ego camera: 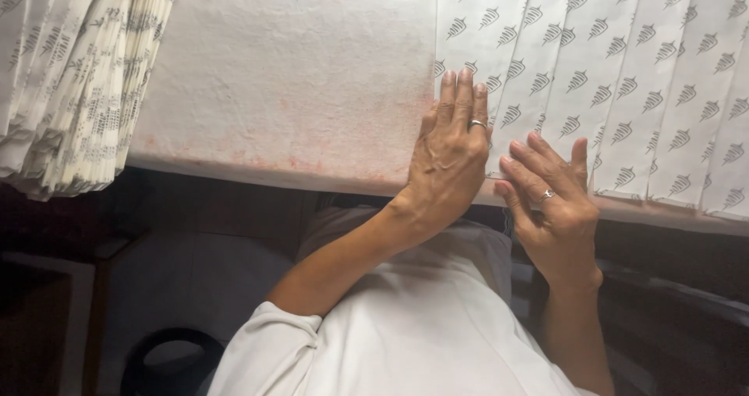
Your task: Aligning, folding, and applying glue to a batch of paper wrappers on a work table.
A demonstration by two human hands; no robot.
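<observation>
Both your left hand (449, 158) and right hand (550, 209) lie flat, nothing gripped, on the fanned white printed paper sheets (624, 76); uneven pressure could skew the overlap.

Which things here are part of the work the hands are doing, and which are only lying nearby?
In the work:
- left hand, flat on the fanned patterned sheets
- right hand, at the same sheets' near edge
- pink-stained white table cover under them

Lying about:
- stack of printed sheets, far left
- dark round thing on the floor
</observation>
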